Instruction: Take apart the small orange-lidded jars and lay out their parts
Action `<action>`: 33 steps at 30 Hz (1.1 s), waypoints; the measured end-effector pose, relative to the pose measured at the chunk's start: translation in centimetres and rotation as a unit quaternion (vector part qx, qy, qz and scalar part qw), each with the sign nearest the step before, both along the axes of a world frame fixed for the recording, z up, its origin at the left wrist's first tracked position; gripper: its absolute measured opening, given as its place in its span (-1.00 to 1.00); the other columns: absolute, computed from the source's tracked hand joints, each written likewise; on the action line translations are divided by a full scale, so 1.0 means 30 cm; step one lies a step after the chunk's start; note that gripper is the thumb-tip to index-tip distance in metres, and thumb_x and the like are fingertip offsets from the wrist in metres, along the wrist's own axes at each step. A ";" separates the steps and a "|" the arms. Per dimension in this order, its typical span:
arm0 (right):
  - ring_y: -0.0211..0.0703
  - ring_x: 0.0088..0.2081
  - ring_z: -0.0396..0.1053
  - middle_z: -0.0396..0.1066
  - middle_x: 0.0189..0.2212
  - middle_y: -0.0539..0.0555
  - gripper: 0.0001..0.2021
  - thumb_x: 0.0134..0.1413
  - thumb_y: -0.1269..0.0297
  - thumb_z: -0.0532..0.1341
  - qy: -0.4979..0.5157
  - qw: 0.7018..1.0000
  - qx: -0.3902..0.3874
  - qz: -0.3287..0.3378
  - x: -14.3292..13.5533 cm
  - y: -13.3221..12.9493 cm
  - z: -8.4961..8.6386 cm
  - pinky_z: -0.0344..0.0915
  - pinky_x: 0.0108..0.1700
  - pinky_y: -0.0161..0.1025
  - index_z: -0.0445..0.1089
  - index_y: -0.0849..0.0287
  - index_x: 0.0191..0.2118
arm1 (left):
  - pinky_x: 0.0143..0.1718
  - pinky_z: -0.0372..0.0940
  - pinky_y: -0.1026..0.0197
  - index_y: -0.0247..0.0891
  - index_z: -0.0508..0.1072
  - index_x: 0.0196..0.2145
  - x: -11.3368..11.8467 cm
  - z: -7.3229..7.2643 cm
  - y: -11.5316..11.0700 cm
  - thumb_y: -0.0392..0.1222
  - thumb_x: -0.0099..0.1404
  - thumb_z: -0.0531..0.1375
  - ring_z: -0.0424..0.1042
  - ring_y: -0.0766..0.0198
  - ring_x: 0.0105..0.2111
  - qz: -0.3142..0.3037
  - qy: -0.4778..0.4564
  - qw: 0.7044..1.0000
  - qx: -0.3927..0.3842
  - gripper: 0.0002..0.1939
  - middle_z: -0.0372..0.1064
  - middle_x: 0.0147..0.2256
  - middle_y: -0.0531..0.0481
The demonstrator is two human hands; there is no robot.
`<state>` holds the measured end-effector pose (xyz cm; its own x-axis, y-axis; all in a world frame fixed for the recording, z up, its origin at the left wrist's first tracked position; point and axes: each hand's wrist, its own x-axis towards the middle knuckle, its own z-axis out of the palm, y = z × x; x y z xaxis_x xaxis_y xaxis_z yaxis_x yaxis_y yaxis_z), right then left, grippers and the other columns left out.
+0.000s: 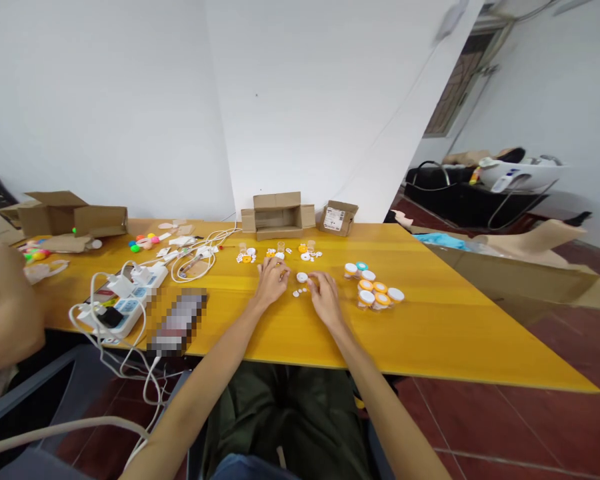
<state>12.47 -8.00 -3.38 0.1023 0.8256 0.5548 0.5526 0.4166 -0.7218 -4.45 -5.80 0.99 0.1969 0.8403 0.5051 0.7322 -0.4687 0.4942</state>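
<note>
My left hand (273, 280) hovers low over the wooden table, palm down, its fingers bent and apart, close to small white and orange parts. My right hand (325, 298) is across from it with the fingers loosely spread and the thumb side close to a round white piece (302, 277). This piece lies between the two hands; whether the thumb touches it I cannot tell. A few tiny white discs (297, 293) lie just in front of it. To the right stands a group of small clear jars (380, 299) with white, orange and teal lids.
Behind the hands are piles of small parts (307, 255), an open cardboard box (279, 219) and a smaller box (338, 219). On the left lie a power strip (130, 307), white cables (199, 262) and a phone (179, 323). Another person's hand (10, 310) is at far left.
</note>
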 end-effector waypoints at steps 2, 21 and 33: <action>0.10 -0.05 0.37 0.49 -0.14 0.18 -0.72 0.22 0.08 0.06 0.020 1.000 -0.017 -0.003 -0.003 0.016 -0.015 0.27 0.05 0.04 0.44 0.06 -0.15 | -0.01 0.18 -0.02 -0.16 0.55 -0.36 -0.005 0.004 0.009 -0.29 0.26 0.20 0.30 0.04 -0.03 0.023 -0.040 0.999 -0.009 -0.87 0.44 -0.17 -0.10; -0.03 -0.19 0.42 0.51 -0.31 0.07 -0.62 0.26 -0.06 -0.03 0.041 0.995 -0.065 0.059 -0.139 0.108 0.000 0.32 -0.06 -0.10 0.42 0.02 -0.31 | -0.15 0.37 0.13 -0.20 0.51 -0.41 -0.046 -0.053 0.085 0.07 0.32 0.14 0.52 0.13 -0.29 -0.033 -0.323 0.933 -0.153 -0.67 0.54 -0.40 -0.02; 0.05 -0.02 0.42 0.50 -0.09 0.11 -0.63 -0.02 0.06 0.35 -0.085 0.987 -0.053 0.127 -0.158 0.062 0.057 0.30 0.03 -0.04 0.46 0.02 -0.06 | -0.08 0.41 0.13 -0.22 0.49 -0.19 -0.047 -0.064 0.099 0.27 0.34 0.05 0.52 0.13 -0.07 -0.043 -0.439 0.873 -0.206 -0.50 0.54 -0.11 -0.16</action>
<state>7.74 -6.16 -1.66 -0.2017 0.8667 0.4562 0.5573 0.4846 -0.6743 -5.85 -2.84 -0.94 -0.0428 0.9876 0.1511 -0.0442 -0.1529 0.9873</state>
